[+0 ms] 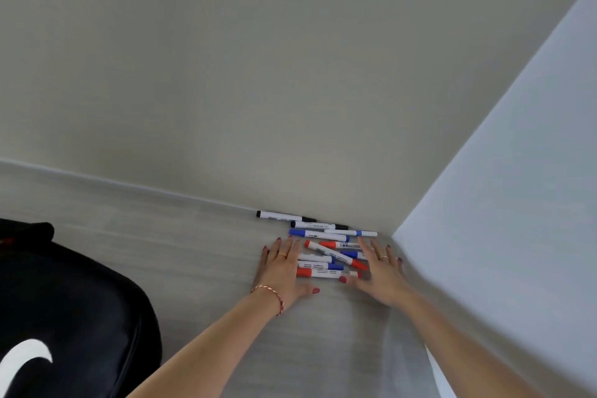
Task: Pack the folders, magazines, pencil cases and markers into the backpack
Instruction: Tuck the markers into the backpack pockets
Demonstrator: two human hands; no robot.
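Several white markers (326, 252) with red, blue and black caps lie in a loose pile on the light wooden table (193, 242), in the corner where two walls meet. My left hand (281, 268) lies flat with straight fingers against the left side of the pile. My right hand (381, 271) lies flat with spread fingers against the pile's right side. Neither hand holds a marker. A black backpack (74, 310) with a white mark lies at the lower left, well apart from the markers.
A beige wall (290, 74) rises right behind the markers and a pale wall (517, 203) closes the right side. Two black-capped markers (284, 216) lie along the back wall. Bare tabletop lies between the backpack and my left arm.
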